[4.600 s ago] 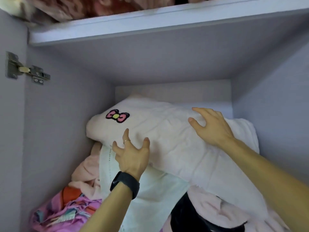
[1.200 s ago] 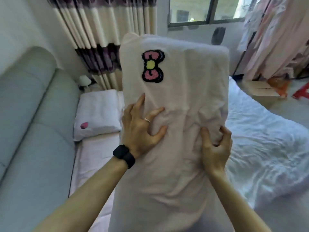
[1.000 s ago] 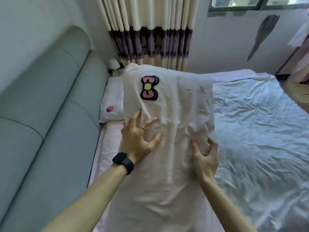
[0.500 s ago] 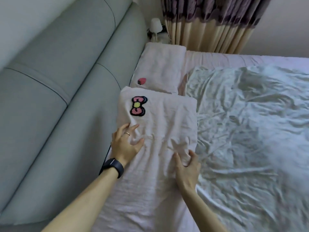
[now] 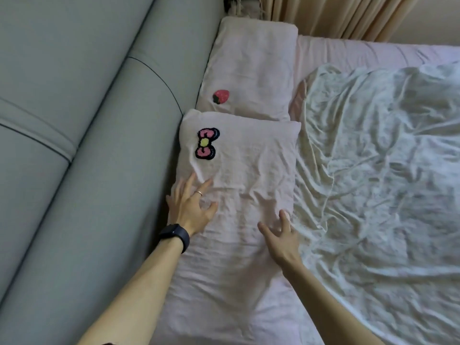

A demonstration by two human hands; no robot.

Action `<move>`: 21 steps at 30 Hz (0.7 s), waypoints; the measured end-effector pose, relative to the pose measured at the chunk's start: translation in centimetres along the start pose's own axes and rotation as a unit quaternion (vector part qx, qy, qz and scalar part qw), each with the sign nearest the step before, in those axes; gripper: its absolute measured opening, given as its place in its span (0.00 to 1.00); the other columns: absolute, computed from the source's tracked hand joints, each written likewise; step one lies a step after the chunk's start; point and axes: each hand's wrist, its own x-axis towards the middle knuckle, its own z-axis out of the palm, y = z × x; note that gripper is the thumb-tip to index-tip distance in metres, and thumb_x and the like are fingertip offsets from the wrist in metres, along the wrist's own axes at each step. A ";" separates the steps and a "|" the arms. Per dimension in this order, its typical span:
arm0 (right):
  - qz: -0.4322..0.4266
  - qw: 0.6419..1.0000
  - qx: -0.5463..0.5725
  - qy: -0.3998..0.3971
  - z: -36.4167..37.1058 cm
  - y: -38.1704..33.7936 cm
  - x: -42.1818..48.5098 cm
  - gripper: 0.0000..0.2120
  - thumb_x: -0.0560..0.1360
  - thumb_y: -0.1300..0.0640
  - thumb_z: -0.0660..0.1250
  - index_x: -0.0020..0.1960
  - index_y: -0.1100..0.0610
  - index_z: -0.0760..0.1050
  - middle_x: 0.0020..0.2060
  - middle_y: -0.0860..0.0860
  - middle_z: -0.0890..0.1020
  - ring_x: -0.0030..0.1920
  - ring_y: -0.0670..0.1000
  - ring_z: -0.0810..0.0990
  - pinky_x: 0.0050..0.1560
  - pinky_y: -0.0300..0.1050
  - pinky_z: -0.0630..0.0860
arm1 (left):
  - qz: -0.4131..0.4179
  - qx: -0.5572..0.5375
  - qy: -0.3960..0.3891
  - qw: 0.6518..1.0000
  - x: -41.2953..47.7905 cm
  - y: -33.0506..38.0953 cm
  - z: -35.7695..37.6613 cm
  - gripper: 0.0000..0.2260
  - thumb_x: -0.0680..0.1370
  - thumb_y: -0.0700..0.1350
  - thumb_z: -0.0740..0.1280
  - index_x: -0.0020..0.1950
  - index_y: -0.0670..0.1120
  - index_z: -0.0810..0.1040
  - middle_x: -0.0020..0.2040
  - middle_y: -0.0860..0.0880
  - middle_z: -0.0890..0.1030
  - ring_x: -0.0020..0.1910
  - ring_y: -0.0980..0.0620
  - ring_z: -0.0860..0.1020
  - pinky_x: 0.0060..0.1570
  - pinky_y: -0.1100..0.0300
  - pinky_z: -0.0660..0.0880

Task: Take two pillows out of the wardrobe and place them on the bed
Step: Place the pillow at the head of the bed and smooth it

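A pale pink pillow with a pink bow patch lies flat on the bed, lengthwise along the grey headboard. Just beyond it lies a second pale pink pillow with a strawberry patch, its near edge touching the first. My left hand, with a ring and a black watch, rests with fingers spread on the bow pillow's left side. On the pillow's right side, near its edge, is my right hand, also with fingers spread. Neither hand grips the fabric.
A padded grey headboard runs along the left of the bed. A crumpled white sheet covers the bed to the right of the pillows. Beige curtains hang at the far edge.
The bow pillow was taken from the wardrobe, carried upright to the bed and laid down beside the strawberry pillow. Both hands have loosened from gripping it to lying spread on top.
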 end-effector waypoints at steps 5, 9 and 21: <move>-0.061 0.980 -0.191 -0.007 0.7 3.1 3.2 0.38 0.76 0.35 0.62 0.80 0.47 0.55 0.81 0.55 0.55 0.81 0.56 0.51 0.79 0.56 0.53 | -0.082 0.034 -0.074 0.993 -0.8 -1.8 4.1 0.31 0.79 0.62 0.60 0.80 0.59 0.55 0.82 0.48 0.44 0.80 0.44 0.43 0.75 0.36 0.44; -0.195 0.923 -0.324 0.073 3.8 2.1 3.3 0.35 0.78 0.32 0.52 0.81 0.45 0.51 0.82 0.52 0.46 0.82 0.53 0.41 0.80 0.58 0.44 | 0.005 0.037 -0.041 0.998 -1.8 -2.8 7.3 0.32 0.79 0.63 0.59 0.81 0.59 0.52 0.82 0.49 0.43 0.81 0.46 0.41 0.77 0.38 0.44; -0.111 0.918 -0.373 0.078 2.1 4.7 10.4 0.37 0.76 0.28 0.41 0.81 0.42 0.38 0.82 0.53 0.40 0.80 0.54 0.35 0.78 0.66 0.40 | -0.006 0.101 0.023 0.995 -0.9 -9.6 10.0 0.30 0.80 0.63 0.51 0.81 0.54 0.57 0.82 0.46 0.52 0.79 0.39 0.58 0.72 0.31 0.55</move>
